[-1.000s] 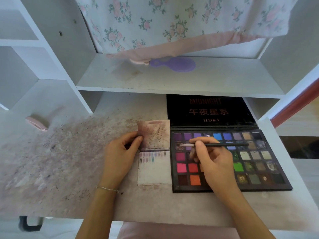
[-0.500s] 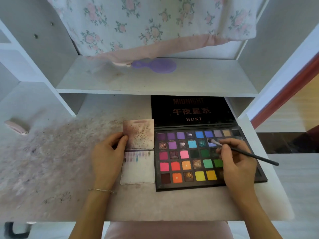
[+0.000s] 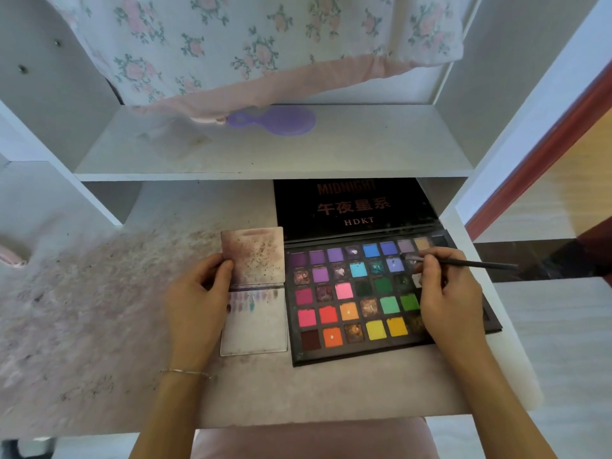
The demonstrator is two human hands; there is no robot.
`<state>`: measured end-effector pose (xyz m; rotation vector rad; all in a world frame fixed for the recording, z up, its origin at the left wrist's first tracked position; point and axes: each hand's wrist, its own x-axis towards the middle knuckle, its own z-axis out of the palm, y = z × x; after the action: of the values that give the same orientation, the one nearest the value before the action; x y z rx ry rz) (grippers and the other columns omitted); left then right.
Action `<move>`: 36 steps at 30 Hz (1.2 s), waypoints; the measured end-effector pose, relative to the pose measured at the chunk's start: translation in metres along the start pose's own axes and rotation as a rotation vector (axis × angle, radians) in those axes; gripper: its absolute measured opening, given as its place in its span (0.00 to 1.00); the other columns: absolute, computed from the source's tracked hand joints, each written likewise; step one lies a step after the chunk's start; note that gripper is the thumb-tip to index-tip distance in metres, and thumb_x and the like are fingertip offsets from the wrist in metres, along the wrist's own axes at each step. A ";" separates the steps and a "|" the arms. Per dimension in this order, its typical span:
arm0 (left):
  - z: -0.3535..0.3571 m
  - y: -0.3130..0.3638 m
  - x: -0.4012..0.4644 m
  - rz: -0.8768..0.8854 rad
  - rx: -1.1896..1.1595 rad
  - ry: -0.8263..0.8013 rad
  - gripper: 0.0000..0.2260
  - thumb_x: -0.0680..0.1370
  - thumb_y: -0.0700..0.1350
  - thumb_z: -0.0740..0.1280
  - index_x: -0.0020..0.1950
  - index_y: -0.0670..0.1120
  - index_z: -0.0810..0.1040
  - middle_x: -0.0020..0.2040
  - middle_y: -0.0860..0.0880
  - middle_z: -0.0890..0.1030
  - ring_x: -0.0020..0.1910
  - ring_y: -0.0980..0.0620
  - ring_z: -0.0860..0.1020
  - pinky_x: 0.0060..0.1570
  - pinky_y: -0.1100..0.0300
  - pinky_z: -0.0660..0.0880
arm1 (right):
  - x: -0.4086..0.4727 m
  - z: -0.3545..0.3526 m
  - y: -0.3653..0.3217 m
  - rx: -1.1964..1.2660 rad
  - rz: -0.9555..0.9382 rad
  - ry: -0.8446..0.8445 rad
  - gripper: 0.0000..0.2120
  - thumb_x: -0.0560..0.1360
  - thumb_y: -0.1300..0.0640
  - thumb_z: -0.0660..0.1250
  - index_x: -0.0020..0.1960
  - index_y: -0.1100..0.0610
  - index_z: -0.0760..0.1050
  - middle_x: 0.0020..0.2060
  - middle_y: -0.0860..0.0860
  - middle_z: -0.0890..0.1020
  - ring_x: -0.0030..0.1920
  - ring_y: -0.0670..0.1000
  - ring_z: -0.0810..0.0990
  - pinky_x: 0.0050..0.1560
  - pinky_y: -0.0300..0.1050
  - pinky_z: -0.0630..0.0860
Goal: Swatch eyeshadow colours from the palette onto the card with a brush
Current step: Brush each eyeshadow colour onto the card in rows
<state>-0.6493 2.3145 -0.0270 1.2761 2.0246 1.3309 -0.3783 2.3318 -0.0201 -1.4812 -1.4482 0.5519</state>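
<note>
An open black eyeshadow palette [image 3: 351, 303] with many coloured pans lies on the desk, its lid [image 3: 354, 207] standing up behind it. My right hand [image 3: 452, 303] rests over the palette's right side and holds a thin black brush [image 3: 463, 262]. The brush tip sits on the pans near the top right, beside a lilac pan. A folded white card [image 3: 255, 323] lies left of the palette, with a row of small colour swatches across its lower half. Its stained upper flap [image 3: 255, 255] is pinched by my left hand [image 3: 198, 303] at the left edge.
The desk top [image 3: 99, 309] is smeared with powder. A shelf [image 3: 271, 154] hangs just above the palette lid, with a purple hand mirror [image 3: 278, 120] and floral cloth [image 3: 265, 44] on it. A pink object [image 3: 10, 255] lies at the far left. The desk's right edge is close to my right hand.
The brush swung from the palette's left pans to the upper right pans, handle now pointing right. My right hand moved right. My left hand stayed on the card.
</note>
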 end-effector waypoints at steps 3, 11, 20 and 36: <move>0.000 0.000 0.000 0.007 0.013 -0.003 0.10 0.76 0.42 0.65 0.56 0.44 0.79 0.43 0.56 0.79 0.40 0.64 0.75 0.37 0.72 0.69 | -0.002 0.000 0.000 -0.077 -0.033 -0.063 0.05 0.78 0.62 0.57 0.48 0.53 0.67 0.37 0.40 0.73 0.38 0.38 0.75 0.36 0.23 0.70; 0.000 0.000 -0.001 0.017 0.049 -0.020 0.11 0.77 0.42 0.64 0.57 0.44 0.79 0.45 0.55 0.78 0.40 0.67 0.73 0.37 0.73 0.66 | 0.001 0.001 -0.001 -0.131 -0.039 -0.115 0.03 0.77 0.61 0.59 0.46 0.54 0.68 0.36 0.43 0.73 0.39 0.39 0.73 0.36 0.25 0.70; 0.001 -0.001 -0.001 0.017 0.074 -0.032 0.10 0.77 0.42 0.63 0.56 0.44 0.79 0.46 0.53 0.79 0.39 0.67 0.73 0.36 0.76 0.66 | 0.001 0.000 0.000 -0.111 -0.026 -0.112 0.03 0.77 0.61 0.60 0.47 0.54 0.69 0.38 0.43 0.74 0.41 0.38 0.74 0.38 0.23 0.70; 0.000 0.002 -0.002 0.025 0.075 -0.043 0.10 0.77 0.42 0.63 0.57 0.45 0.79 0.46 0.53 0.79 0.39 0.67 0.72 0.37 0.74 0.65 | -0.007 0.008 -0.022 0.089 0.017 -0.145 0.12 0.77 0.61 0.58 0.41 0.44 0.68 0.35 0.47 0.77 0.40 0.45 0.78 0.34 0.37 0.76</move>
<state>-0.6472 2.3130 -0.0259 1.3552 2.0528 1.2378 -0.3977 2.3243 -0.0067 -1.4089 -1.5036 0.7383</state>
